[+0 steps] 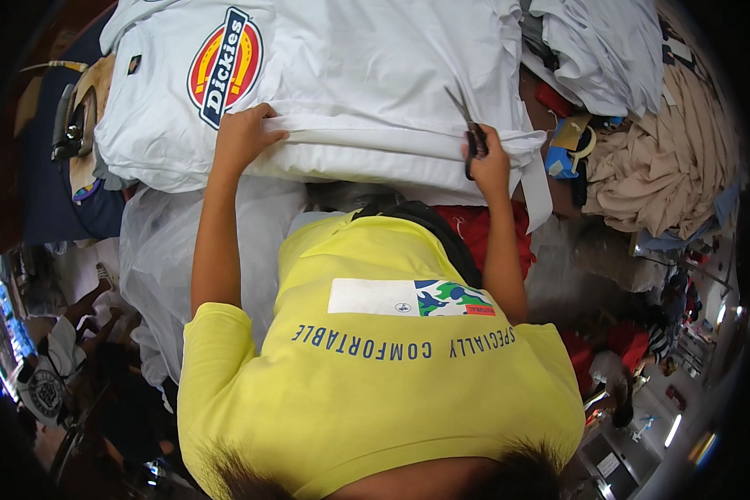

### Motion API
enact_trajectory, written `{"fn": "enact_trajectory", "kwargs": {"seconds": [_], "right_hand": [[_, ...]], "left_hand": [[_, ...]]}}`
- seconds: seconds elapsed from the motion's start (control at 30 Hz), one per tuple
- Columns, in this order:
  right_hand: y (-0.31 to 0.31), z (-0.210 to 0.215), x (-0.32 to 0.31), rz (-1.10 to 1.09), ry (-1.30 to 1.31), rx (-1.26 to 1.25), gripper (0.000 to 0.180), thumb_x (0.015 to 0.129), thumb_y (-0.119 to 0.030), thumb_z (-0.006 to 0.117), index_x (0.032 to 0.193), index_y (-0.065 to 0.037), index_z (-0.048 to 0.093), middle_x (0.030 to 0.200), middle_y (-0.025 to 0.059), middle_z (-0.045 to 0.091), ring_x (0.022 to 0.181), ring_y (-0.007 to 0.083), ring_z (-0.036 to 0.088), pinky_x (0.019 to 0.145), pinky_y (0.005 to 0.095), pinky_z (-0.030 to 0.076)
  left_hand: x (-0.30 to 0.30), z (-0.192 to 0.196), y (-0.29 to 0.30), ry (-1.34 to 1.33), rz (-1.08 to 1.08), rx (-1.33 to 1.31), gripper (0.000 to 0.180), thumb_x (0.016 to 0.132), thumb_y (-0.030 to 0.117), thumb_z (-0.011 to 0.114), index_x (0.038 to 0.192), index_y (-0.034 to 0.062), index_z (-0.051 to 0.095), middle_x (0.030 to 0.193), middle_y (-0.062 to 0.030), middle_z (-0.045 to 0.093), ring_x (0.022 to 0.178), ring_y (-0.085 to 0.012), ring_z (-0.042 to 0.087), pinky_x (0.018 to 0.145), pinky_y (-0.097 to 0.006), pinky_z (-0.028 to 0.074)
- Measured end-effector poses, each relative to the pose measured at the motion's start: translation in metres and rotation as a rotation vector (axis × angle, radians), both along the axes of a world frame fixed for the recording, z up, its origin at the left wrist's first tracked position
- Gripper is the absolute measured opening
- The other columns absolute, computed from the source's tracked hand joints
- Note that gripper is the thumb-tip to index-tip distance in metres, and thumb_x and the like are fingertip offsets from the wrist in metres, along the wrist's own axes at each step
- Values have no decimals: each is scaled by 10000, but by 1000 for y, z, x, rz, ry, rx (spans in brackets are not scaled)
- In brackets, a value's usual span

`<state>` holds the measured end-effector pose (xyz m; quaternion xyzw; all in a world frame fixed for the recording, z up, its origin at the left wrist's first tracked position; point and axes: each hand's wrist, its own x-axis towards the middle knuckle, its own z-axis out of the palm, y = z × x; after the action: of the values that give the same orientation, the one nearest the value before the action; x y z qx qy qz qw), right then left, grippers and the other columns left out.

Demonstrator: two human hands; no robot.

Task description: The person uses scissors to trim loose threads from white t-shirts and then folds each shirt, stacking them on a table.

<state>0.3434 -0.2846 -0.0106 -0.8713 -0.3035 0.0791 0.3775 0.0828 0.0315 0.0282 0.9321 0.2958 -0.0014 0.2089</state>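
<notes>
White T-shirts (350, 58) lie stacked in front of me, the top one with a red, yellow and dark blue printed emblem (225, 67) at its left. Near that emblem, my left hand (246, 140) grips the folded near edge of the white T-shirt, thumb and fingers closed on the cloth. On the right side, my right hand (488, 162) is closed around the dark handles of a pair of scissors (473, 129). The blades point away from me, slightly parted, over the white cloth. A loose white strip (537, 193) hangs down beside my right wrist.
An iron (65, 125) rests on a pad at the left. Crumpled beige cloth (650, 158), a tape roll (586, 143) and more white garments (600, 50) crowd the right. Clear plastic sheeting (175, 250) hangs below the stack. Other people are in the background at lower left and right.
</notes>
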Motion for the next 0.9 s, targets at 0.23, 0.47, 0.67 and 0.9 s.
{"fn": "enact_trajectory", "kwargs": {"seconds": [0.23,0.47,0.67,0.9], "right_hand": [[7,-29,16,-85,112,111,430,687,-114,737,1059,-95,523,799,41,636,740,161,614,637,306,481],[31,-17,23,-189,-35,-177,462,678,-250,752,1059,-116,527,755,52,636,686,215,623,641,340,476],[42,-10,26,-257,-46,-260,425,694,-229,722,1058,-115,534,759,77,650,714,237,640,656,356,478],[40,-13,29,-251,-22,-236,442,682,-236,720,1071,-131,538,774,75,655,743,260,641,669,371,476]], "left_hand": [[-7,-15,-30,-248,71,247,293,695,194,690,964,126,598,980,-29,589,925,-197,546,852,-419,289],[37,-36,-109,-527,-140,2,312,764,76,610,1073,74,570,1037,-129,542,975,-291,517,891,-411,365],[55,-63,-136,-348,-180,174,510,809,288,594,1255,88,447,1229,-127,443,1198,-319,369,992,-475,278],[38,-73,-130,-228,-140,210,646,830,451,522,1350,108,348,1404,-72,318,1328,-258,237,1057,-532,111]]}}
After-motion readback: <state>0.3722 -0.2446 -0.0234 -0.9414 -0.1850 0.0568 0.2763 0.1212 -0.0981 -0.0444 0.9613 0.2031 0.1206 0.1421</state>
